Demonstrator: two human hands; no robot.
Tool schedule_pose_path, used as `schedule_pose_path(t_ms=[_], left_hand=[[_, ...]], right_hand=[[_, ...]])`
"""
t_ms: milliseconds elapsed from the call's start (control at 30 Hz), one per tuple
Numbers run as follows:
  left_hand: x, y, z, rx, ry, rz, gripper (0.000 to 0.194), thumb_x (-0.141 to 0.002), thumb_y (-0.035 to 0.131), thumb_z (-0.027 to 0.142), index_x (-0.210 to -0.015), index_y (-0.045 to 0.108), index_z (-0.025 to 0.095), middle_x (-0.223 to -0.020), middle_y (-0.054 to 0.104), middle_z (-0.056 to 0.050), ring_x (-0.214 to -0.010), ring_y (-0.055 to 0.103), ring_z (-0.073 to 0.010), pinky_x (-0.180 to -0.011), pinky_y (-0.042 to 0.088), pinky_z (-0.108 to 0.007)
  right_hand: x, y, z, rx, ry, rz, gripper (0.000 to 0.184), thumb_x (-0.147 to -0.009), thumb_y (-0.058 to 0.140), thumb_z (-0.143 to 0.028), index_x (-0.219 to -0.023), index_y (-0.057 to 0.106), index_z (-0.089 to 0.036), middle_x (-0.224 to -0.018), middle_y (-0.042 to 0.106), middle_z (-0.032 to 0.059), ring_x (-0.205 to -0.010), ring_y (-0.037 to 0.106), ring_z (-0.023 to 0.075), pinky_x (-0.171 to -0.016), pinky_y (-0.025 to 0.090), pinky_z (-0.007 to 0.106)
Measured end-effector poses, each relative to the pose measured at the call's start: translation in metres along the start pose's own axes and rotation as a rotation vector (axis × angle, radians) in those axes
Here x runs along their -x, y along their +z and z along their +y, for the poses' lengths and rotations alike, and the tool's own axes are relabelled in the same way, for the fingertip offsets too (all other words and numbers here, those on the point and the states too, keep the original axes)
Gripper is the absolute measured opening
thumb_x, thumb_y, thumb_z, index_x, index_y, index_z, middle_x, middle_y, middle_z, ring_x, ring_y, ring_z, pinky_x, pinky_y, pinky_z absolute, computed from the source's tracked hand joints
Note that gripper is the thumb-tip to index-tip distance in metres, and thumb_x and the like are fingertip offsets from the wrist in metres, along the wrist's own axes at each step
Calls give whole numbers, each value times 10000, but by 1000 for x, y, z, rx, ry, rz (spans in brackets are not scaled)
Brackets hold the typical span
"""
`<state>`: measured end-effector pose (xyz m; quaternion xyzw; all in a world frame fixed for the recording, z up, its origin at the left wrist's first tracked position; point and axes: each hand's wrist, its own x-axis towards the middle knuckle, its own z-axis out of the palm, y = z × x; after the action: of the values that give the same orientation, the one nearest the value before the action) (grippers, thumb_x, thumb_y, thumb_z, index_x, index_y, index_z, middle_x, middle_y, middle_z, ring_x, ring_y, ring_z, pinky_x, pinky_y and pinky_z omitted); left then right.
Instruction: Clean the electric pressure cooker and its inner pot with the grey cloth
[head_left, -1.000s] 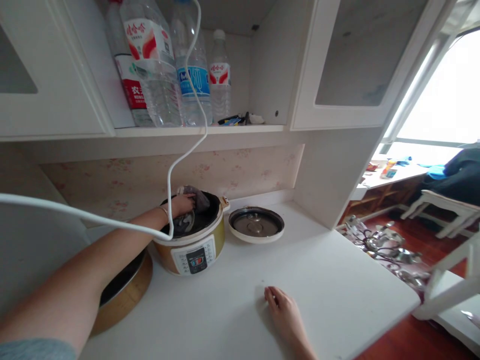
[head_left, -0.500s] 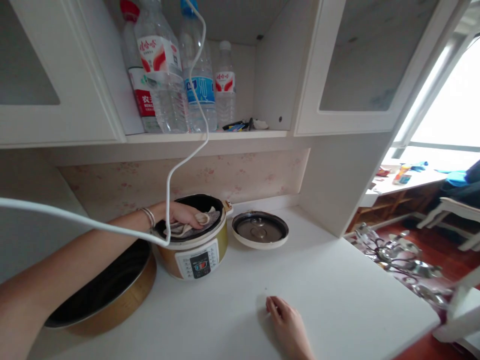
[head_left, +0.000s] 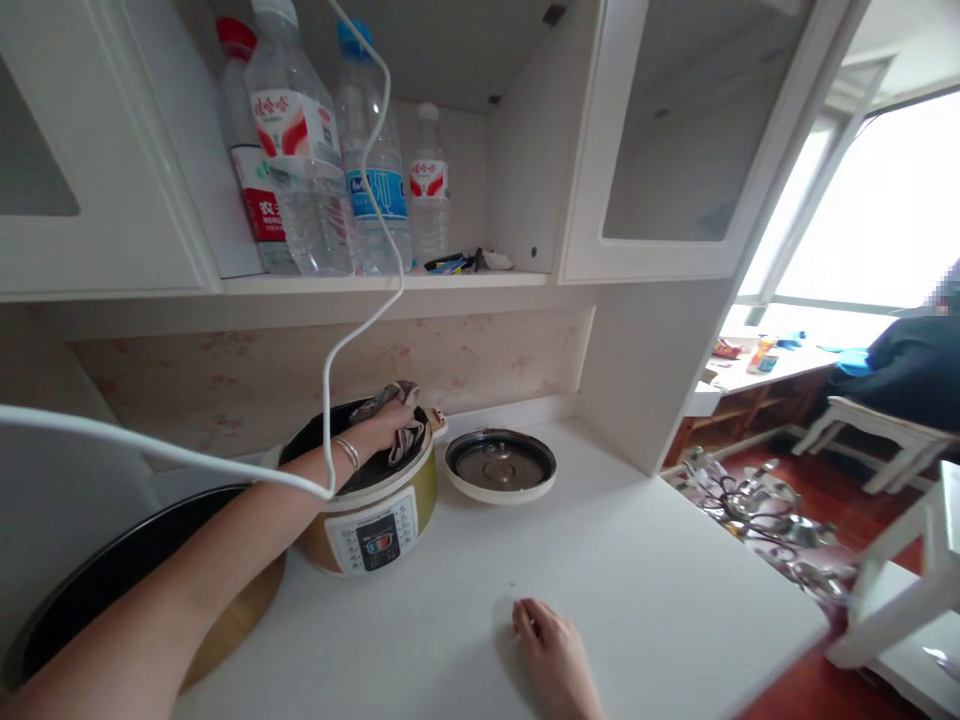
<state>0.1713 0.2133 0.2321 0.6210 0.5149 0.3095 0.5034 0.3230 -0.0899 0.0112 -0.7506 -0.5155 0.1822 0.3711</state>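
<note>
My left hand (head_left: 379,430) reaches into the open gold rice cooker (head_left: 371,505) and is closed on a grey cloth (head_left: 401,420) pressed against the far right of the cooker's dark inside. A bracelet sits on that wrist. My right hand (head_left: 551,655) rests palm down on the white counter (head_left: 637,560) near its front edge, fingers loosely curled, holding nothing. The cooker's lid (head_left: 500,465) lies upside down on the counter just right of the cooker.
A dark inner pot (head_left: 112,590) with a gold outside stands at the left. A white cable (head_left: 330,340) hangs across the cooker from above. Water bottles (head_left: 300,160) stand on the shelf overhead. Metal utensils (head_left: 750,495) lie on the floor at right, near a white chair (head_left: 877,435).
My left hand has moved the cloth from the cooker's left side over to its far right rim. My right hand has stayed in place on the counter.
</note>
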Motion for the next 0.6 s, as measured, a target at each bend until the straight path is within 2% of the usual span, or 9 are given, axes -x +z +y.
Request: schedule_pose_path(t_ms=[100, 200, 267, 300, 367, 433, 500, 533, 600], left_hand=[[29, -19, -6, -57, -28, -225, 165, -586, 613, 68, -712, 603, 173, -623, 630, -32, -572, 616, -194, -513, 475, -264], [52, -60, -7, -230, -61, -509, 304, -508, 633, 52, -769, 674, 204, -758, 696, -39, -662, 648, -233, -552, 496, -290], [55, -91, -10, -431, -69, -601, 280, -488, 650, 56, -714, 692, 216, -724, 699, -36, -659, 643, -243, -582, 500, -312], [52, -105, -13, -548, -54, -592, 244, -473, 660, 50, -650, 684, 216, -657, 684, -32, -628, 632, -246, -592, 499, -328], [39, -124, -23, -742, 29, -475, 212, -430, 669, 12, -499, 622, 207, -487, 603, -21, -576, 606, -257, -627, 498, -369], [20, -130, -35, -823, 144, -322, 264, -426, 661, -23, -384, 514, 193, -386, 502, -16, -637, 619, -287, -728, 492, -410], [2, -123, -46, -813, 243, -230, 352, -498, 646, -18, -335, 410, 187, -390, 479, -35, -827, 634, -320, -879, 444, -428], [-7, -116, -49, -795, 269, -216, 372, -538, 630, -16, -335, 391, 185, -434, 517, -51, -935, 620, -317, -947, 405, -415], [-22, -98, -51, -806, 398, -272, 305, -596, 603, -15, -400, 480, 184, -635, 653, -76, -1098, 568, -270, -1035, 336, -358]], right_hand=[[-1, 3, 5, 24, -39, -13, 423, -928, 312, -456, -695, 585, -233, -715, 646, 30, -675, 583, 173, -625, 377, 245], [-3, 6, 10, 65, -51, -36, 416, -922, 315, -468, -708, 591, -243, -731, 652, 29, -672, 594, 180, -614, 378, 247], [-4, 7, 13, 83, -51, -45, 410, -921, 315, -474, -722, 594, -250, -729, 651, 26, -669, 599, 182, -614, 381, 249], [-4, 8, 13, 88, -53, -50, 407, -922, 315, -474, -727, 595, -253, -727, 651, 24, -670, 601, 182, -616, 383, 248], [-4, 8, 14, 92, -55, -55, 402, -920, 318, -473, -728, 597, -258, -725, 652, 21, -667, 605, 180, -614, 385, 247], [-4, 8, 14, 93, -53, -51, 404, -919, 318, -473, -723, 599, -259, -726, 656, 23, -662, 607, 181, -610, 387, 247], [-4, 8, 13, 93, -49, -38, 413, -922, 306, -473, -725, 598, -257, -731, 658, 28, -672, 609, 184, -620, 390, 250], [-4, 8, 13, 91, -46, -31, 419, -925, 299, -474, -730, 598, -255, -734, 659, 31, -681, 610, 186, -628, 391, 252], [-5, 9, 13, 89, -39, -17, 424, -926, 295, -474, -731, 598, -249, -737, 659, 38, -694, 609, 188, -640, 392, 255]])
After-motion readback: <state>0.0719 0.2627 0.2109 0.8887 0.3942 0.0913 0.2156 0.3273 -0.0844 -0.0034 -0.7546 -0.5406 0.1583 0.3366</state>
